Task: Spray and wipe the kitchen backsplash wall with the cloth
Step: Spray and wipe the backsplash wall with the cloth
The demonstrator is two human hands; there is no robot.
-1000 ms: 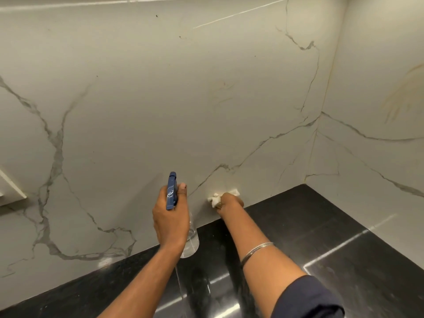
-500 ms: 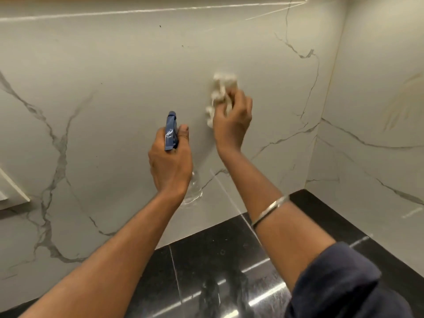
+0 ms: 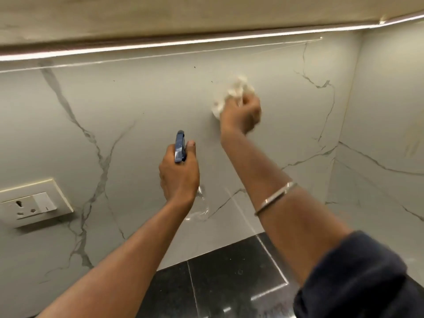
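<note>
Marble-look backsplash wall (image 3: 142,138): pale grey slab with dark veining, upright behind the black stone counter (image 3: 231,281), running left to right and meeting a side wall in a corner at far right. It lies straight ahead of both hands. A few dark specks show high up, near the lit strip under the wall cabinet (image 3: 160,17).

Electrical socket plate (image 3: 32,203): cream, mounted low at left, well apart from the wiping zone; probably best kept dry.

Right hand (image 3: 241,115): closed around a bunched white cloth (image 3: 229,95), pressed against the upper middle wall; blurred, so finger detail cannot be told. This is the hand at the surface. Silver bangle (image 3: 275,198) on the forearm.

Left hand (image 3: 179,173): wrapped around a spray bottle (image 3: 180,148), blue head pointing at the wall, clear body mostly hidden below the fist; held lower and left of the cloth, off the wall.
</note>
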